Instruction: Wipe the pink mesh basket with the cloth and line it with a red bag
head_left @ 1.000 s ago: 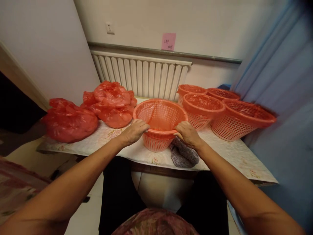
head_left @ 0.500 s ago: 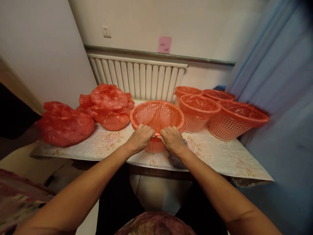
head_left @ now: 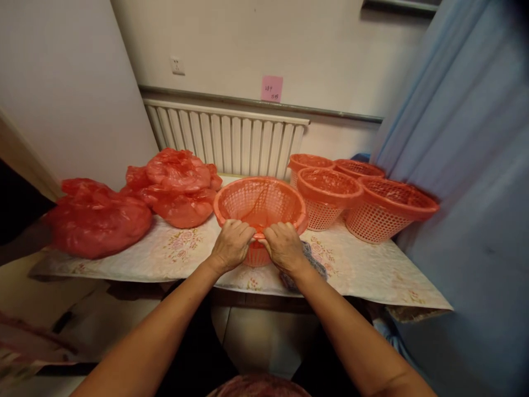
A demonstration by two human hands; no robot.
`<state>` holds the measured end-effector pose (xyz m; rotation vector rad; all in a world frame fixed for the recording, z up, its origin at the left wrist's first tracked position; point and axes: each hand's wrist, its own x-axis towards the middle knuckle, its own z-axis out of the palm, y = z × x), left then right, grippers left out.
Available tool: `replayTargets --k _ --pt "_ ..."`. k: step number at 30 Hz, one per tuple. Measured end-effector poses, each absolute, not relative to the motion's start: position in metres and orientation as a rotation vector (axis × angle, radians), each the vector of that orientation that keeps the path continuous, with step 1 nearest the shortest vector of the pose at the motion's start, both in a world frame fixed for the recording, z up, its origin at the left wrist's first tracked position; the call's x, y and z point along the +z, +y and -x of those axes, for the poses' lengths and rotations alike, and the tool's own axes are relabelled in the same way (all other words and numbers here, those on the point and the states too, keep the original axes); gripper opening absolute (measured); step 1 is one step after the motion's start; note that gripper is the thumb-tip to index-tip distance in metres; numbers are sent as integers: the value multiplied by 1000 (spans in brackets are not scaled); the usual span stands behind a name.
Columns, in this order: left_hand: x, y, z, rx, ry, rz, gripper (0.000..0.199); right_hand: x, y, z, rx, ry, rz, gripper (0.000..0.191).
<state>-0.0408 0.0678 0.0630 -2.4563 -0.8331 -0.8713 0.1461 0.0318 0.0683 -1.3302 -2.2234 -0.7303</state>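
A round orange plastic basket with a lattice wall stands upright at the middle of the table. A thin red plastic bag lines it and folds over its rim. My left hand is closed on the near rim, left of its middle. Just right of it, my right hand grips the same rim, fingers curled over the edge and bag. A dark grey cloth lies beside and partly under my right wrist.
Several lined orange baskets stand at the right, near a blue curtain. Filled red plastic bags sit at the left of the flowered tablecloth. A person's dark sleeve shows at the far left. A radiator is behind.
The view has shifted slightly, so the scene sits a little lower and further left. Both hands remain on the basket's near rim, with little change in their grip.
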Motion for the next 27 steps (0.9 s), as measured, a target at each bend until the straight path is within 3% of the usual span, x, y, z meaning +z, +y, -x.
replayTargets --k 27 --pt "61 78 38 -925 -839 2438 28 68 40 -146 -739 -2167 1330 25"
